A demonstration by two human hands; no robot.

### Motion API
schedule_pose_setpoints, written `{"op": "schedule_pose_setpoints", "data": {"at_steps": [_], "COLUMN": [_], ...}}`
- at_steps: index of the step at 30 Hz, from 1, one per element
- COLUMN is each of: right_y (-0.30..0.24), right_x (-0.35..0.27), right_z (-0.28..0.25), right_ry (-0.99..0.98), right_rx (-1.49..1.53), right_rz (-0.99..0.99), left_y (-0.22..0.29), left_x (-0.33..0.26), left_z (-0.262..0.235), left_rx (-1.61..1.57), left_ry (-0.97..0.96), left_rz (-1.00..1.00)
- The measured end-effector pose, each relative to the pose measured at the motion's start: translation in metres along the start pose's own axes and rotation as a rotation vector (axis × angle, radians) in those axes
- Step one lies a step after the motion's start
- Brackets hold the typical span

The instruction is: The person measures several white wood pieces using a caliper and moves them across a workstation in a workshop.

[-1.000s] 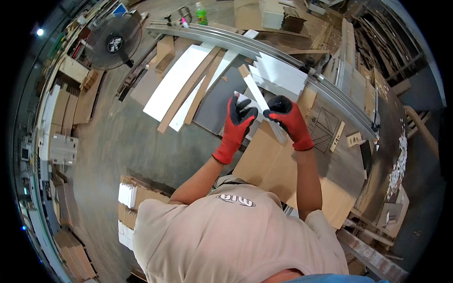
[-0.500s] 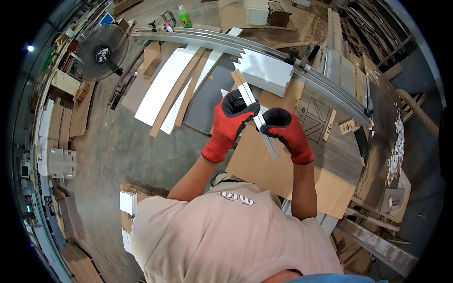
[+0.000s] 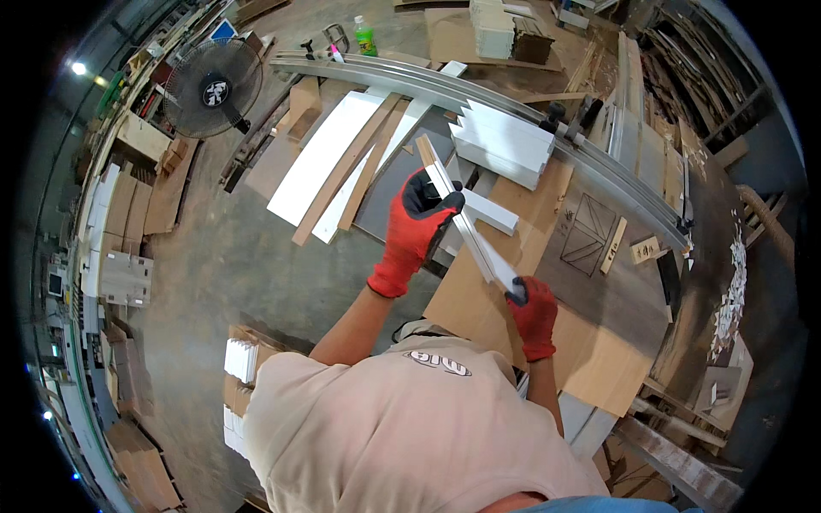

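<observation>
I hold a long narrow white strip slanted in front of me over a brown work table. My left hand, in a red and black glove, grips the strip near its upper part. My right hand, gloved the same way, grips its lower end. A short white block lies on the table just behind the strip. A stack of white strips rests farther back beside a long metal rail.
White boards and brown slats lean from the floor against the rail. A standing fan is at the far left. A green bottle stands behind the rail. White panels sit stacked by my left side.
My right hand has slid down the strip toward me to its lower end, and the hands are now farther apart. The left hand stays on the upper part.
</observation>
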State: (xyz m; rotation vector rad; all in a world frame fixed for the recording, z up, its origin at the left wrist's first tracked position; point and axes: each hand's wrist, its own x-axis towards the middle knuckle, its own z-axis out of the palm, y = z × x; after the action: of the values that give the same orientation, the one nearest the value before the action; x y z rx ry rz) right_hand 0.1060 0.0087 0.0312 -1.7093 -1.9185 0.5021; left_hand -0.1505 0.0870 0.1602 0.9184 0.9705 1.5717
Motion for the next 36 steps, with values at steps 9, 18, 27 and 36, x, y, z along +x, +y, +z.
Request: {"op": "schedule_pose_setpoints", "data": {"at_steps": [9, 18, 27, 36], "right_y": [-0.01, -0.03, 0.002, 0.02], "right_x": [-0.011, 0.0, -0.032, -0.053], "right_z": [-0.037, -0.101, -0.109, -0.124], "right_ry": [0.194, 0.003, 0.091, 0.198], "right_rx": [0.605, 1.195, 1.425, 1.229], "right_rz": [0.205, 0.305, 0.407, 0.508], "left_y": [-0.014, -0.047, -0.073, -0.098], "left_x": [-0.008, -0.03, -0.037, -0.054], "left_z": [0.041, 0.119, 0.151, 0.174], "left_rx": [0.072, 0.123, 0.134, 0.08], "left_ry": [-0.153, -0.429, -0.58, -0.661], "left_rz": [-0.133, -0.279, -0.397, -0.491]}}
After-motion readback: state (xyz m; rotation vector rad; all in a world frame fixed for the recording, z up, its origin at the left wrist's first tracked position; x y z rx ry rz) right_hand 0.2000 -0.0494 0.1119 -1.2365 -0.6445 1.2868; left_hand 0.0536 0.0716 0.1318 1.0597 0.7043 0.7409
